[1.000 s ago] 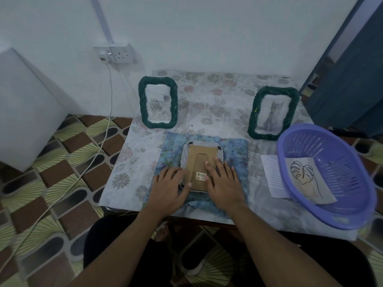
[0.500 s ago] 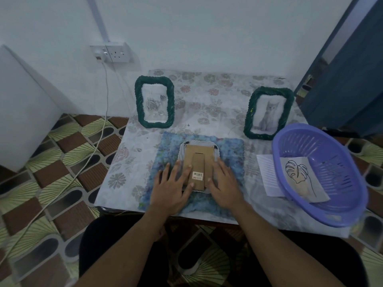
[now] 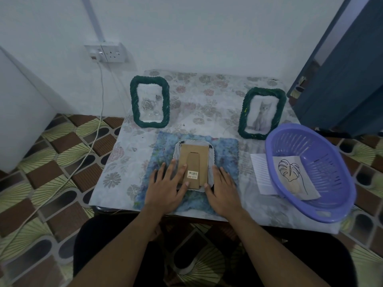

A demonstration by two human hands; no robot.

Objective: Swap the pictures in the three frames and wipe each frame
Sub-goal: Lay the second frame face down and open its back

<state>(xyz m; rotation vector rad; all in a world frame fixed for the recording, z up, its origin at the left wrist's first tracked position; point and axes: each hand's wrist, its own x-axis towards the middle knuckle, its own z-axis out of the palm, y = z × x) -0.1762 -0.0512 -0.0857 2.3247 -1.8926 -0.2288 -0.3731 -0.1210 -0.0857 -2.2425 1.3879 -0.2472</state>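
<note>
Because the white frame [image 3: 177, 151] lies face down on the blue cloth [image 3: 224, 150] at the centre of the table [image 3: 207, 96] (padding for the glass, I judge), its cardboard back [image 3: 193, 156] is up for opening. Both hands lie flat with straight fingers, the left hand [image 3: 165, 189] pressing the back at 7 o'clock and the right hand [image 3: 222, 189] along the rim at 4 o'clock. Its picture is hidden, only the upper clips [image 3: 210, 146] show, and the rose frame [image 3: 133, 100] at 11 o'clock and cat frame [image 3: 243, 121] at 1 o'clock stand untouched.

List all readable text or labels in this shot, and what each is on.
Barcode sticker on the cardboard back of the face-down frame: barcode plus small print, too blurred to read.
White sheet beside the basket: fine ruled lines, possibly text, unreadable.
No other text visible.
</note>
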